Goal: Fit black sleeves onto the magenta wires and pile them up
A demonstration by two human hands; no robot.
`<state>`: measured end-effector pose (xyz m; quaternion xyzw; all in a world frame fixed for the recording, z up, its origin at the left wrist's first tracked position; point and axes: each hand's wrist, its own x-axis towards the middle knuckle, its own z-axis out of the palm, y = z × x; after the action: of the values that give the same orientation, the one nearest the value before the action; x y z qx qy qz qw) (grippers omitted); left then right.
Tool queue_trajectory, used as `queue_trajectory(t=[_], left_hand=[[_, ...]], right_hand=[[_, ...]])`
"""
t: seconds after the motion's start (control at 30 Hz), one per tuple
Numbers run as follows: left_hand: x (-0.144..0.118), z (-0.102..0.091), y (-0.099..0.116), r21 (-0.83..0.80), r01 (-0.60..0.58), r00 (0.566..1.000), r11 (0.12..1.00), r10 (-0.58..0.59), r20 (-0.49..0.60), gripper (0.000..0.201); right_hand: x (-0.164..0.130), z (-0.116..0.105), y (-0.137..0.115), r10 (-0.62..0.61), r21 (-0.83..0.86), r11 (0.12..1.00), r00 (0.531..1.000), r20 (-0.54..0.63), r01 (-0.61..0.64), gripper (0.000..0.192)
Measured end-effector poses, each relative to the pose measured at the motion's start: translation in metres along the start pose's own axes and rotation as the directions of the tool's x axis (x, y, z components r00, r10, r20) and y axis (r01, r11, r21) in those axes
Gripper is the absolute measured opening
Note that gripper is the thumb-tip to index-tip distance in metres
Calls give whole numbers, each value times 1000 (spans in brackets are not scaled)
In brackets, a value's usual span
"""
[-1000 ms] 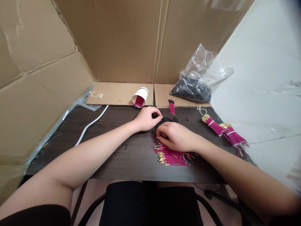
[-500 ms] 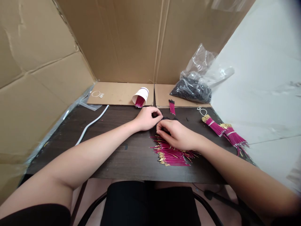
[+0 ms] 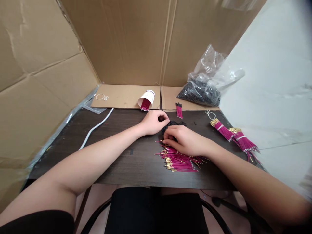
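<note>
My left hand [image 3: 155,122] rests beside a small pile of black sleeves [image 3: 177,123], its thumb and forefinger pinched together; whatever is between the tips is too small to make out. Just right of it and nearer to me, my right hand [image 3: 183,140] hovers over loose magenta wires with gold ends [image 3: 181,165]. Its fingers are curled against the thumb, and their tips hide anything held there. Part of the wire pile and of the sleeve pile is covered by the right hand.
A white paper cup [image 3: 149,96] lies on its side with magenta wires in it. Black-tipped wires [image 3: 179,112] lie near a clear bag of black pieces [image 3: 200,93]. Banded wire bundles [image 3: 223,130] sit at right, a pale cable [image 3: 96,126] at left. Cardboard walls [image 3: 126,42] stand behind.
My right hand has drawn slightly away from the left fingertips, toward the wire pile, uncovering more black sleeves. My left hand keeps its pinch in nearly the same place.
</note>
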<state>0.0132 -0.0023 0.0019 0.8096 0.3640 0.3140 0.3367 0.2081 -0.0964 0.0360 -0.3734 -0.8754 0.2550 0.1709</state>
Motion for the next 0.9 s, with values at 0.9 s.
queue_trajectory(t=[0.9], left_hand=[[8, 1, -14, -329, 37, 998, 944, -54, -42, 11]], right_hand=[[6, -13, 56, 5, -82, 995, 815, -580, -64, 9]])
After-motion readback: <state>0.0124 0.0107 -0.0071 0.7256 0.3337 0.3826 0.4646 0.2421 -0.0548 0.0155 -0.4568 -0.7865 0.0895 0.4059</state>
